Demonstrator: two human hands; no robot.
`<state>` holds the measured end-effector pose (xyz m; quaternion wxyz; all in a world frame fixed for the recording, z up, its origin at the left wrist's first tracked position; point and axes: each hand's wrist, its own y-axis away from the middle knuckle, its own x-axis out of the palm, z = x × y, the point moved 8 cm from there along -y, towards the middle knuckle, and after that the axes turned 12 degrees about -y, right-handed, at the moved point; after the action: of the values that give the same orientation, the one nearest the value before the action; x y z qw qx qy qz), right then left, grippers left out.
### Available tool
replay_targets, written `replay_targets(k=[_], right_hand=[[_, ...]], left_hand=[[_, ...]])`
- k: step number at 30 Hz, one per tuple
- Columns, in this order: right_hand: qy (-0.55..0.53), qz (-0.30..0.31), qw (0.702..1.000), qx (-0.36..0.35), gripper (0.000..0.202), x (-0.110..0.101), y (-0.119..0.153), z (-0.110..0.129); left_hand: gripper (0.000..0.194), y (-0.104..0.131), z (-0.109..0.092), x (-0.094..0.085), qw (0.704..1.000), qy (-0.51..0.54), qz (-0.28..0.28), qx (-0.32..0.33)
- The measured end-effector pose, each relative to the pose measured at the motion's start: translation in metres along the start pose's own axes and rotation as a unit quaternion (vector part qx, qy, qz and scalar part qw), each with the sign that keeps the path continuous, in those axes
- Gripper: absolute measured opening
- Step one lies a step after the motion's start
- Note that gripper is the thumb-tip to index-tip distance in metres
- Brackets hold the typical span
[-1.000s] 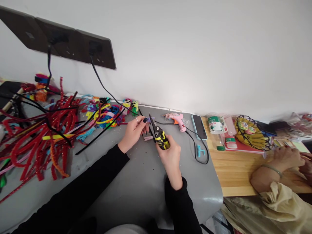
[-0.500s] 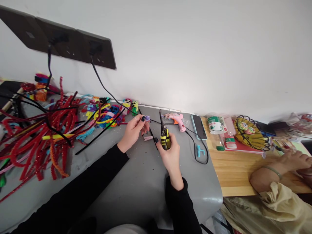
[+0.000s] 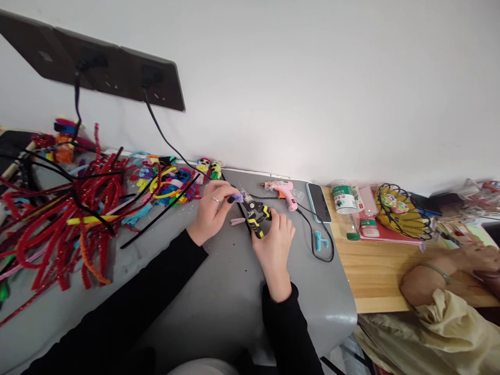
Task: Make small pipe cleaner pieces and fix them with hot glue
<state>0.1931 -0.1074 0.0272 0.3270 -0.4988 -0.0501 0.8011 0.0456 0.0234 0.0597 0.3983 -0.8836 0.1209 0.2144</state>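
Observation:
My left hand (image 3: 213,211) pinches a small purple fuzzy piece (image 3: 236,198), seemingly pipe cleaner, between thumb and fingers. Wrapped round the yellow-and-black handles of a pair of pliers (image 3: 255,212) is my right hand (image 3: 274,242). The handles are spread, and the plier jaws point up-left, close beside the purple piece; whether they touch it I cannot tell. Below the left fingertips, a short pale pink piece (image 3: 237,222) lies on the grey table (image 3: 219,281). A black pipe cleaner passes behind the pliers.
Red pipe cleaners (image 3: 94,208) and small colourful figures (image 3: 183,177) cover the left. A pink glue gun (image 3: 283,191), its cord, a phone (image 3: 319,203) and a blue stand (image 3: 320,241) lie right. Beyond are bottles (image 3: 345,200), a yellow basket (image 3: 394,221) and another person's arm (image 3: 425,284).
The pliers have turned from upright to tilted left, and their handles have spread apart. Their jaws have come near the purple piece. My left hand has shifted slightly.

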Motion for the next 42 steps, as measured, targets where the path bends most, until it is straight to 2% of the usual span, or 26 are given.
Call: replay_targets(k=[2, 3, 7, 10, 15, 20, 22, 26, 29, 32, 37, 42], right_hand=[[0.012, 0.008, 1.0, -0.006, 0.049, 0.001, 0.0, 0.001], [0.018, 0.012, 1.0, -0.007, 0.05, 0.002, 0.0, 0.001], [0.024, 0.024, 0.999, -0.01, 0.051, 0.006, 0.001, 0.0], [0.014, 0.022, 1.0, -0.01, 0.052, 0.006, 0.001, 0.0], [-0.003, 0.003, 1.0, 0.006, 0.05, 0.003, 0.001, -0.003], [-0.02, 0.001, 1.0, 0.003, 0.052, 0.002, 0.002, -0.004], [-0.037, 0.012, 0.999, -0.009, 0.051, 0.003, 0.002, -0.002], [-0.076, 0.02, 0.997, -0.018, 0.047, 0.004, 0.002, 0.003], [-0.085, 0.021, 0.996, -0.013, 0.046, 0.004, 0.002, 0.003], [-0.085, 0.024, 0.996, -0.006, 0.047, 0.005, 0.002, 0.001], [-0.079, 0.018, 0.997, 0.004, 0.048, 0.004, 0.003, -0.001], [-0.092, -0.001, 0.996, 0.02, 0.05, 0.002, 0.003, -0.004]], left_hand=[[0.039, 0.001, 0.002, 0.008, 0.998, -0.055, 0.034, 0.013], [0.039, 0.002, 0.005, 0.009, 0.996, -0.079, 0.034, 0.006], [0.039, 0.004, 0.022, 0.004, 0.991, -0.128, -0.003, -0.049], [0.038, 0.005, 0.03, 0.001, 0.991, -0.108, -0.01, -0.077], [0.044, 0.005, 0.033, -0.002, 0.989, -0.012, -0.027, -0.142], [0.048, 0.004, 0.036, 0.002, 0.965, 0.142, -0.044, -0.215], [0.047, 0.004, 0.04, 0.009, 0.94, 0.236, -0.045, -0.24], [0.041, 0.009, 0.049, 0.024, 0.867, 0.4, -0.04, -0.295], [0.037, 0.01, 0.05, 0.029, 0.846, 0.437, -0.034, -0.303], [0.04, 0.012, 0.049, 0.03, 0.855, 0.421, -0.016, -0.302], [0.05, 0.018, 0.061, 0.031, 0.894, 0.313, 0.0, -0.319], [0.053, 0.011, 0.053, 0.025, 0.937, 0.22, -0.005, -0.271]])
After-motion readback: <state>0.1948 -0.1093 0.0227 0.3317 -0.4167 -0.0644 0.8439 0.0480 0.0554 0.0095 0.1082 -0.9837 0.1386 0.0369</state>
